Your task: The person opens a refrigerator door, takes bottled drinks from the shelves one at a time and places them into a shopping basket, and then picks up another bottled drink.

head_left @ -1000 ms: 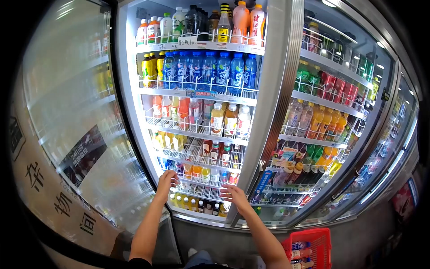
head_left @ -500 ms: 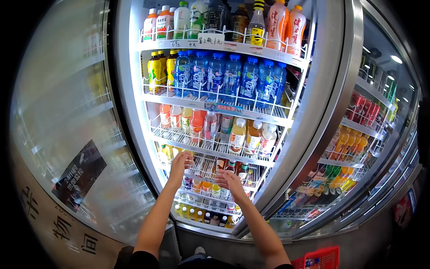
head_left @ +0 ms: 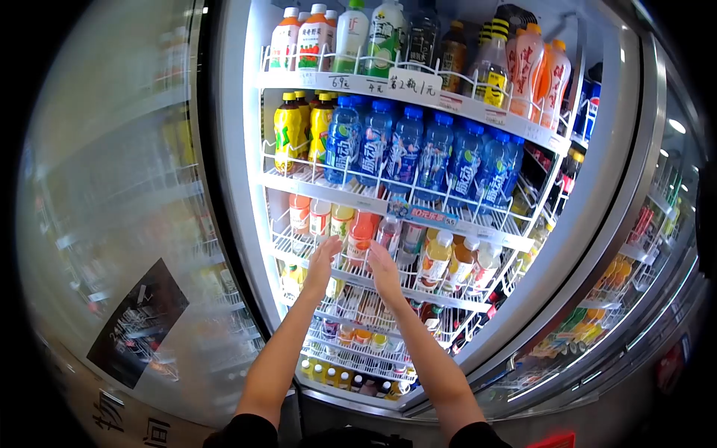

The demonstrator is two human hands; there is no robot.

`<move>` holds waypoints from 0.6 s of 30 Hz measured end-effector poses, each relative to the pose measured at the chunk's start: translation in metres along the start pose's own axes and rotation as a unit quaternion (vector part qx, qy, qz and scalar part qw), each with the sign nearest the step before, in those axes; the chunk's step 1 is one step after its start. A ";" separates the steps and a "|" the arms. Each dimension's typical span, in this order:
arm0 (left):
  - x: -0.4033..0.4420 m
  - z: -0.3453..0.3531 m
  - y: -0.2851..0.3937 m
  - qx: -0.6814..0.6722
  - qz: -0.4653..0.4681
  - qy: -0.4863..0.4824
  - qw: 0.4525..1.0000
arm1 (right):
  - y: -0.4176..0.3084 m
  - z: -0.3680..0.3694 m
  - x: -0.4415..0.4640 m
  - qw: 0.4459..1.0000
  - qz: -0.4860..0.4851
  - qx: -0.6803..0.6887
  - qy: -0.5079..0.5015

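Both my hands are raised before an open drinks fridge, in front of its third shelf [head_left: 463, 297]. My left hand [head_left: 324, 261] holds nothing, its fingers extended upward. A short gap to the right, my right hand [head_left: 383, 267] is also empty, fingers stretched and palm turned inward. Between and behind them stand pink-red bottles [head_left: 361, 233]. Pale-capped juice bottles [head_left: 435, 258] are right of my right hand. Above, blue bottles [head_left: 407, 145] fill much of the second shelf, beside yellow bottles [head_left: 287, 133] at its left end.
The glass door [head_left: 119, 201] stands at the left with a dark sticker [head_left: 139, 322]. White-and-orange bottles [head_left: 314, 41] and orange bottles [head_left: 529, 71] are on the top shelf. More glass-fronted fridges [head_left: 635, 246] curve away right. A red basket's edge [head_left: 553, 440] shows at the bottom.
Both my hands have risen from the lower shelves to the third shelf and come closer together. The fridge appears larger and nearer, and the red basket has mostly left the view.
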State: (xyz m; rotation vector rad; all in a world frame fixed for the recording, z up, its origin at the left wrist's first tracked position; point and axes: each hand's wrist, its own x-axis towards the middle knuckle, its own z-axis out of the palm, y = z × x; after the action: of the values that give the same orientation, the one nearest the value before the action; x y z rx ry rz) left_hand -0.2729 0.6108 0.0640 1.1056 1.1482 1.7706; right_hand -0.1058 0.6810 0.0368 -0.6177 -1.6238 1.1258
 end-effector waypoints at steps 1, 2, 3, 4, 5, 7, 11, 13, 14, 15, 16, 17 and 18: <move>0.015 0.001 -0.006 -0.017 0.009 0.000 1.000 | 0.018 0.000 0.013 1.000 -0.022 -0.011 -0.012; 0.029 0.004 -0.009 -0.033 0.018 -0.001 0.999 | 0.026 0.001 0.025 0.998 -0.045 -0.021 -0.023; 0.039 0.008 -0.007 -0.031 0.010 0.001 0.999 | 0.011 0.005 0.029 0.999 0.010 0.032 -0.010; 0.059 0.010 -0.013 -0.052 0.041 -0.001 0.998 | 0.018 0.006 0.042 1.000 -0.001 0.027 -0.012; 0.074 0.008 -0.022 -0.037 0.036 -0.005 0.999 | 0.029 0.010 0.050 1.000 -0.022 -0.009 -0.006; 0.082 0.011 -0.025 -0.020 0.023 -0.014 0.999 | 0.007 0.015 0.043 0.998 -0.004 -0.069 -0.009; 0.098 0.016 -0.036 -0.011 -0.069 -0.054 0.996 | 0.018 0.027 0.051 0.994 0.104 -0.041 -0.001; 0.092 0.020 -0.030 -0.002 -0.074 -0.085 0.994 | 0.030 0.032 0.053 0.991 0.063 -0.114 0.013; 0.090 0.019 -0.026 -0.002 -0.076 -0.087 0.993 | 0.036 0.033 0.053 0.991 0.065 -0.114 0.014; 0.088 0.019 -0.024 -0.004 -0.073 -0.080 0.994 | 0.036 0.035 0.052 0.993 0.038 -0.107 0.024; 0.089 0.020 -0.025 -0.009 -0.069 -0.074 0.995 | 0.027 0.035 0.049 0.994 0.010 -0.101 0.034; 0.094 0.016 -0.032 -0.029 -0.069 -0.072 0.995 | 0.018 0.033 0.048 0.998 0.043 -0.044 0.023; 0.093 0.014 -0.034 -0.049 -0.070 -0.069 0.994 | 0.007 0.032 0.044 0.997 0.076 0.014 0.012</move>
State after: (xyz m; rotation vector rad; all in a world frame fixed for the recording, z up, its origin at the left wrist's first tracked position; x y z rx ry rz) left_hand -0.2883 0.7092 0.0603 1.0462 1.0185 1.5995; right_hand -0.1520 0.7084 0.0493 -0.7443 -1.5589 1.2453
